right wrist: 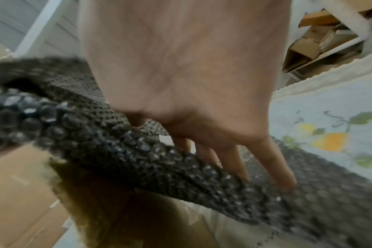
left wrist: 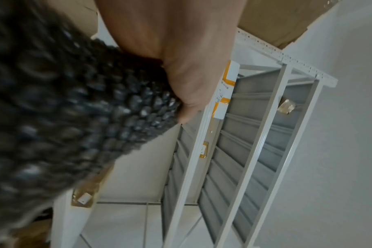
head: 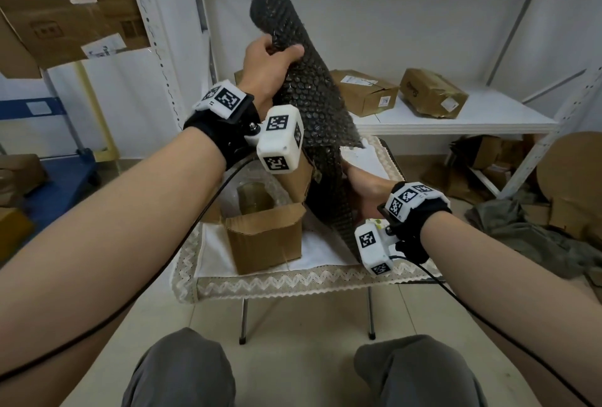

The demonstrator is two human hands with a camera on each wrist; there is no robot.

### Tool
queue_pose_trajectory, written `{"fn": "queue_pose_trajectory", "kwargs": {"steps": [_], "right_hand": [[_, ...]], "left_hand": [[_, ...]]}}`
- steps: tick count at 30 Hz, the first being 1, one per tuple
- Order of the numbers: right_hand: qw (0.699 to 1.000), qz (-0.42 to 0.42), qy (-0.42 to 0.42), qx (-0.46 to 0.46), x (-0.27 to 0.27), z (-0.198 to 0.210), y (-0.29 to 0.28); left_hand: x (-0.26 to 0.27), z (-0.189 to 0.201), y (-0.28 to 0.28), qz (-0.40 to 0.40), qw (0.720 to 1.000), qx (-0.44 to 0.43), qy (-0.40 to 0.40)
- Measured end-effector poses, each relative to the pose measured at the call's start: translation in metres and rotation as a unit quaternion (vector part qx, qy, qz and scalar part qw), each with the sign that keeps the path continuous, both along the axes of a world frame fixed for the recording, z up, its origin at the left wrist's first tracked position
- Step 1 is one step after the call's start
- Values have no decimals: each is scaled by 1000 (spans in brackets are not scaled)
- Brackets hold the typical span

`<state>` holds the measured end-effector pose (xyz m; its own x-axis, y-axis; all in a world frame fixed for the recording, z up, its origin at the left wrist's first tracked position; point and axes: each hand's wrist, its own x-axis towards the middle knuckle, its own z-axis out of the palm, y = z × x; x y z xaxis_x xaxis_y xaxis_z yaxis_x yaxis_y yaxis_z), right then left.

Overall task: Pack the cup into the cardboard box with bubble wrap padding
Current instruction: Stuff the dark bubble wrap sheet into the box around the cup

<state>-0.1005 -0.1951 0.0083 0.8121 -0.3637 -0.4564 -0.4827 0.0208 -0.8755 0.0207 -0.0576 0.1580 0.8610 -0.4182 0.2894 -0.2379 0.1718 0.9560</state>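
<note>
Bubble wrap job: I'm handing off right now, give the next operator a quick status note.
Left hand grips the dark bubble wrap near its top, held up above the table.
Right hand holds the wrap's lower part.
The cup already sits in the open cardboard box, with clear padding around it.
Left: tuck the dark wrap in over the cup, then close the flaps.

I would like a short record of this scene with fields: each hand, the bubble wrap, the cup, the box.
left hand: raised, grips the upper part of the bubble wrap
right hand: low, holds the lower part of the sheet
bubble wrap: dark sheet, held up above the table, top end curled over
cup: inside the box, clear padding around it
cardboard box: open, on the table
</note>
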Motion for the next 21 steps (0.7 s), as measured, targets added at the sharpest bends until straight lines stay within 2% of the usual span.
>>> {"fn": "queue_pose_trajectory", "kwargs": {"steps": [4,8,10,12,14,17,19,21], "right_hand": [[999,23,3,49,-5,6,0],[998,33,-25,47,-2,20,1],[998,16,-49,27,2,23,4],[996,-7,-69,52,3,25,7],[992,-19,-108,62,2,28,14],[978,-88,-184,-32,4,33,24],[965,-121,-225,-58,6,35,23],[955,-126,-270,-5,2,46,21]], "left_hand": [[8,6,5,17,999,27,-25],[9,8,9,18,998,-50,31],[9,8,12,7,994,-88,66],[9,8,14,2,992,-100,79],[9,9,14,3,993,-94,77],[17,10,6,12,994,-58,90],[18,10,-1,25,995,-22,90],[23,8,-8,34,996,-27,80]]}}
